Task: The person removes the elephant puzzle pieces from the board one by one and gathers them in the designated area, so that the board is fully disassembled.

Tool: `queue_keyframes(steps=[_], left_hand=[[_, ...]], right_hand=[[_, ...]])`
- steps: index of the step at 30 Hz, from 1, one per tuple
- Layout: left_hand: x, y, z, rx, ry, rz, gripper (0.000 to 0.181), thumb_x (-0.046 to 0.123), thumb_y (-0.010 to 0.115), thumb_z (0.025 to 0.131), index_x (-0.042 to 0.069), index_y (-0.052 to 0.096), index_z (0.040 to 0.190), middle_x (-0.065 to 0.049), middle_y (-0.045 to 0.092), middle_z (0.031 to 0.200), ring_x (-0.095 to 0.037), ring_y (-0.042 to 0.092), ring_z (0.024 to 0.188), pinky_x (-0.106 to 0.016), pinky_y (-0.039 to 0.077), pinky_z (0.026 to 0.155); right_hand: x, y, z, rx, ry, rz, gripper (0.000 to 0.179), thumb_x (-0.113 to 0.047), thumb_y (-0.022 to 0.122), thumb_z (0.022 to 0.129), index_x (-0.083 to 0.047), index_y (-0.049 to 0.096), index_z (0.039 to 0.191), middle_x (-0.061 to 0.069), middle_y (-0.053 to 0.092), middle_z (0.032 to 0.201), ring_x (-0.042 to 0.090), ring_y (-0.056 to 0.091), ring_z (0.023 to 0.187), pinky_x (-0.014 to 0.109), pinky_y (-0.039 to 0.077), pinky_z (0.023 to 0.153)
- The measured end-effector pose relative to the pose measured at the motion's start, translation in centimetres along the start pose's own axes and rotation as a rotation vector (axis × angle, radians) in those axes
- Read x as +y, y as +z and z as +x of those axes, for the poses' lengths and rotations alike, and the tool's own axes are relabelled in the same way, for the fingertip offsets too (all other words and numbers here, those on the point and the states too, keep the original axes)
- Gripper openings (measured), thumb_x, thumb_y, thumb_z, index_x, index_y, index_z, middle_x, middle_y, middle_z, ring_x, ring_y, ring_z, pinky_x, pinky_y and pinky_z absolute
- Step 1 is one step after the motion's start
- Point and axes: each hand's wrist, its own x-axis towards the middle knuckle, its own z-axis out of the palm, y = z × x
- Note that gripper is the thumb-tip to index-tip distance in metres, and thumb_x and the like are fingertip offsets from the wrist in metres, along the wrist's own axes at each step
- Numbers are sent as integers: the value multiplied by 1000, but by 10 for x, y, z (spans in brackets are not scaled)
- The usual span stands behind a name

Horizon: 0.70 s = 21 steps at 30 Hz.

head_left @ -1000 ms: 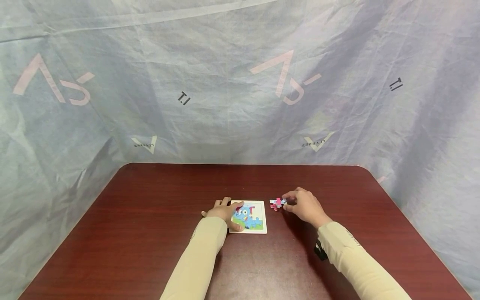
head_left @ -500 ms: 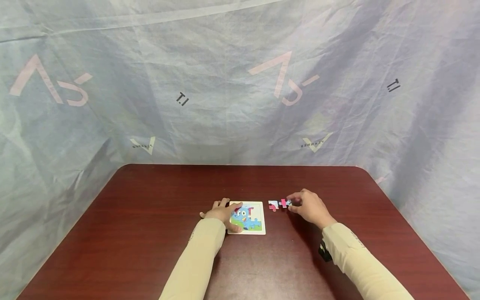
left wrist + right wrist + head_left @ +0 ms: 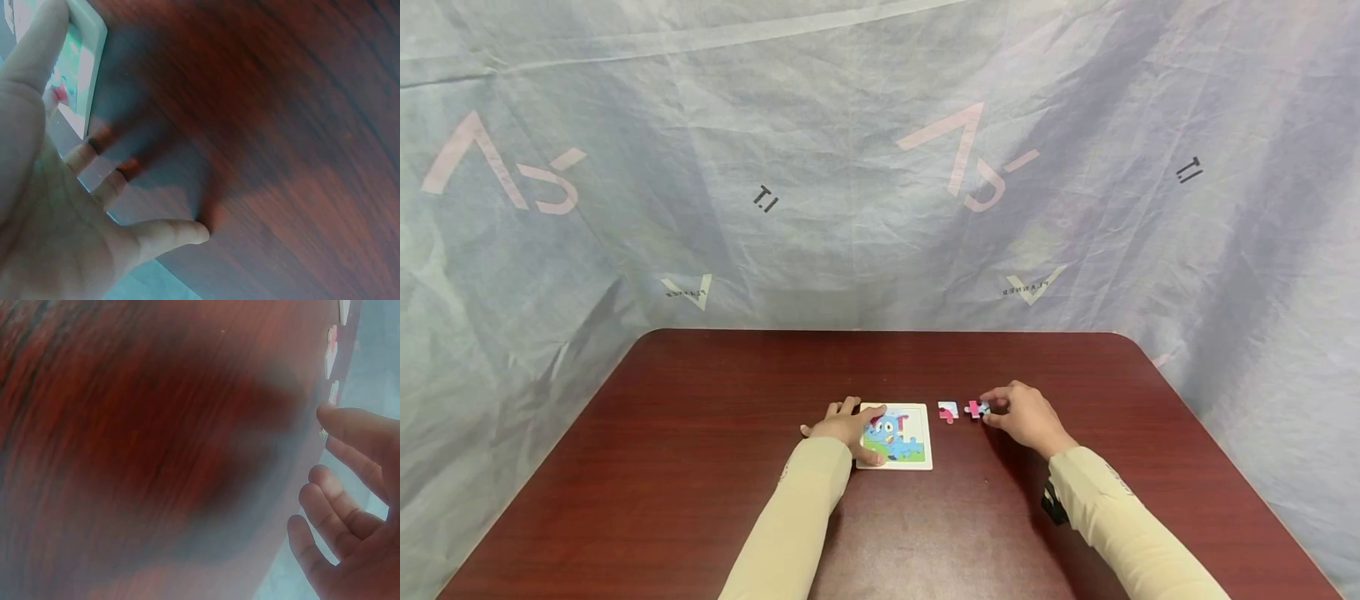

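Left side: While the left hand (image 3: 840,428) lies over the left edge of the puzzle board (image 3: 896,465), its thumb and one finger rest on top. The other fingers are spread out past the edge. It is not squeezing anything.
Right side: The right hand (image 3: 1028,417) pinches one end of a pink and blue piece (image 3: 973,409) with its thumb and pointing finger. In the right wrist view, the other fingers hang below, holding nothing.
Middle: The puzzle board sits flat on the table (image 3: 625,500), with a white rim all around. Its picture shows a blue animal with big eyes on green grass. The top right part is bare and pale.
Loose one: A pink and white piece (image 3: 947,410) lies on the table, between the puzzle board and the pinched piece. It touches neither one.
Arms: Both sleeves (image 3: 797,517) are light tan. Something black shows under the right wrist.
Around: The table is dark red-brown. Behind it hangs a gray cloth (image 3: 850,167) with pink and black letters.
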Motion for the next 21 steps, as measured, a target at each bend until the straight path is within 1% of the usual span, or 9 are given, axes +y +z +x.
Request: queue_keyframes(steps=[6,15,18,21], left_hand=[[0,0,0,1,3,9,81,29,84,87,29,42,156,-11,27,163,-37,20,152,-81,21,105],[0,2,0,13,12,21,81,29,84,86,29,43,155,-11,29,161,-38,22,150,-81,24,104],[0,2,0,9,8,15,81,29,84,86,29,43,156,-10,28,162,-37,21,151,-81,23,105],[-1,1,2,8,3,11,81,29,84,86,29,43,156,-11,27,163,-38,20,152,-81,22,105]], right_hand=[[0,2,4,-21,-3,8,29,-13,82,85,-7,77,114,7,62,93,25,62,88,44,51,75],[0,2,6,-49,31,-14,29,-14,81,86,-8,77,114,7,63,95,26,62,90,48,52,79],[1,2,7,-55,30,-15,29,-14,81,86,-7,77,113,5,62,92,25,61,89,48,51,79],[1,2,8,-64,23,-6,29,-14,81,86,-6,77,113,3,59,86,23,57,85,44,49,77]])
